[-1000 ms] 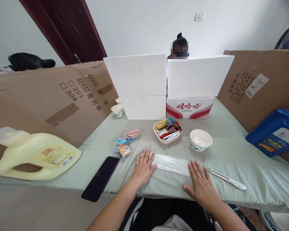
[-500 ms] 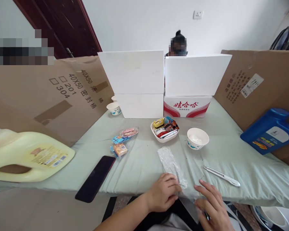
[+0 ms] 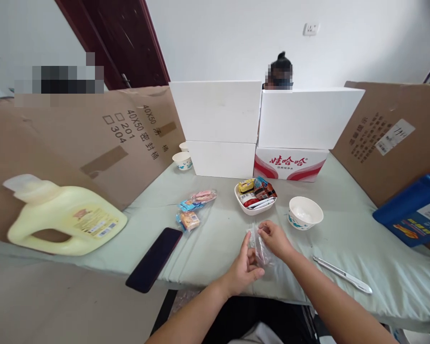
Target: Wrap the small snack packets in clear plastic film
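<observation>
A crinkled strip of clear plastic wrap [image 3: 261,253] lies near the front edge of the cloth-covered table. My right hand [image 3: 274,239] pinches its far end between thumb and fingertips. Beside its left edge rests my left hand [image 3: 241,270], index finger and thumb stretched apart and the other fingers loosely bent against the plastic. Just beyond stands a white dish [image 3: 255,209] filled with packaged snacks [image 3: 256,192]. To its right is a white paper bowl [image 3: 305,213] with a blue-green pattern. A white-handled craft knife [image 3: 342,274] lies at the right.
Several wrapped snacks [image 3: 193,208] and a dark phone [image 3: 154,259] lie on the left, near a yellow jug [image 3: 68,217]. White boxes [image 3: 222,112] wall off the back, with a person behind them. Cardboard sheets flank both sides; a blue bottle [image 3: 413,210] leans at right.
My right hand has moved forward and left from the table edge and now pinches the plastic wrap. My left hand has turned, its index finger extended. The view has shifted left.
</observation>
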Available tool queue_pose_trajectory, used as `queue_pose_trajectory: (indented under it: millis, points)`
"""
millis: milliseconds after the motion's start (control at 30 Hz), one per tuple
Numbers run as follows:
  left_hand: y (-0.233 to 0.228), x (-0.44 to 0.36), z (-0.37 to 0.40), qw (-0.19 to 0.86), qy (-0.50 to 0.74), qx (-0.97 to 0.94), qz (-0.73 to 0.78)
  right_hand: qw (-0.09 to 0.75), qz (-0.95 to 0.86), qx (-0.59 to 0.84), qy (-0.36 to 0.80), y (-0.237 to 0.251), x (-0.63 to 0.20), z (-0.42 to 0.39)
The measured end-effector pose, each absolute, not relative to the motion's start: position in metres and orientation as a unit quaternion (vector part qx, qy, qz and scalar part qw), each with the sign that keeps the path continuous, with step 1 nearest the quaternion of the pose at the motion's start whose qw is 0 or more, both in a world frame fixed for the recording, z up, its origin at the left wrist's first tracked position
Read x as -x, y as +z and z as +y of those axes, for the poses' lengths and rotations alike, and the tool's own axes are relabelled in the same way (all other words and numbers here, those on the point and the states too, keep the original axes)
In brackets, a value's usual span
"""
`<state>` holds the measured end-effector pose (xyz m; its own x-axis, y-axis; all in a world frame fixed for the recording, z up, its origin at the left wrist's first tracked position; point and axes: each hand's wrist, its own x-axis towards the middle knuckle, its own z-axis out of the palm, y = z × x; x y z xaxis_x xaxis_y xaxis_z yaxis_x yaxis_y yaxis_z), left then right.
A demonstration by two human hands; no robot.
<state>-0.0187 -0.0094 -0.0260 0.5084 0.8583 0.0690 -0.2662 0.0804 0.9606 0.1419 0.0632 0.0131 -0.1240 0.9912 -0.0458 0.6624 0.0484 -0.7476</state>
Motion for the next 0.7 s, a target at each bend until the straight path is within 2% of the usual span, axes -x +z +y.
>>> queue_pose_trajectory:
  millis: [300, 533, 700]
  points:
    - [-0.020, 0.013, -0.013, 0.660, 0.360, -0.539, 0.381, 0.162, -0.710, 0.636, 0.254, 0.004, -0.132, 0.070]
    - [-0.014, 0.016, -0.029, 0.597, 0.368, -0.571, 0.427, 0.147, -0.716, 0.635, 0.250, 0.004, -0.133, 0.073]
    - [-0.003, 0.024, 0.006, 0.461, 0.384, -0.604, 0.525, 0.160, -0.715, 0.629, 0.260, 0.005, -0.133, 0.071]
